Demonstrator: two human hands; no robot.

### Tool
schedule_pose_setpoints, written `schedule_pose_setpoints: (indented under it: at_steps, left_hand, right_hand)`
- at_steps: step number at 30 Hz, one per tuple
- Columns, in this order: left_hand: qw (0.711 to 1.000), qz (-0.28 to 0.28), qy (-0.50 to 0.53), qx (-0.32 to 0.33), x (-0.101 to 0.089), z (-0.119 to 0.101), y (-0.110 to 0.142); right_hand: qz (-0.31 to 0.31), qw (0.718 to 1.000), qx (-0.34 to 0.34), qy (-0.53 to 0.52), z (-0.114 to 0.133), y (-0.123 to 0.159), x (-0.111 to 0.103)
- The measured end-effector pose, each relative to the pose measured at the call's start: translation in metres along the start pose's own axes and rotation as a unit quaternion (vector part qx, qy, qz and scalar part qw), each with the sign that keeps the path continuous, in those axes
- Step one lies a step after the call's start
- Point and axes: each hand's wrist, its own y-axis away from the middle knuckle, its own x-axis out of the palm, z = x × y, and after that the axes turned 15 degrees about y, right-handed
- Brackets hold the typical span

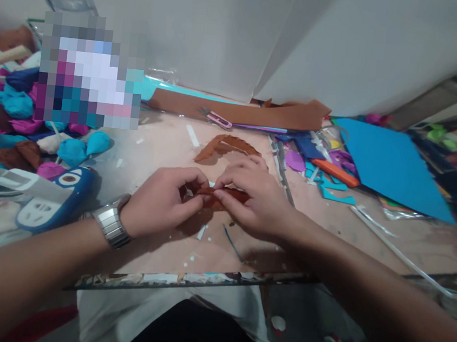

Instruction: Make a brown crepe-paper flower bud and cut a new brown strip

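Note:
Between my two hands, low over the table, is a narrow strip of brown crepe paper (219,201). My left hand (168,197), with a metal watch on its wrist, pinches the strip's left end between thumb and forefinger. The thumb and fingers of my right hand (254,195) close on it right beside the left fingertips. Part of the strip is hidden beneath the right hand. Just beyond the hands lies a curved, pleated piece of brown paper (227,145). Both brown pieces look like the same soft sheet material.
Colourful wrapped paper bundles (17,116) crowd the left, beside a blue-and-white power strip (56,202). A brown sheet (235,110) with a pink cutter (218,119) lies at the back. Rightward are an orange cutter (336,173), blue scraps and a blue sheet (393,161).

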Motion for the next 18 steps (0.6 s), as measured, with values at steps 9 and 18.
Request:
schedule_pose_setpoints:
  at_steps: [9,18]
  left_hand:
    - [1.000,0.010,0.001,-0.001,0.0009,0.0001,0.0006]
    - [0.999,0.014,0.007,0.035,0.0011,-0.0012,0.0006]
  right_hand:
    - [-0.002,1.000,-0.010,0.003,0.0007,0.0006,0.0008]
    - [0.015,1.000,-0.027,0.001,0.0044,-0.0002,-0.0018]
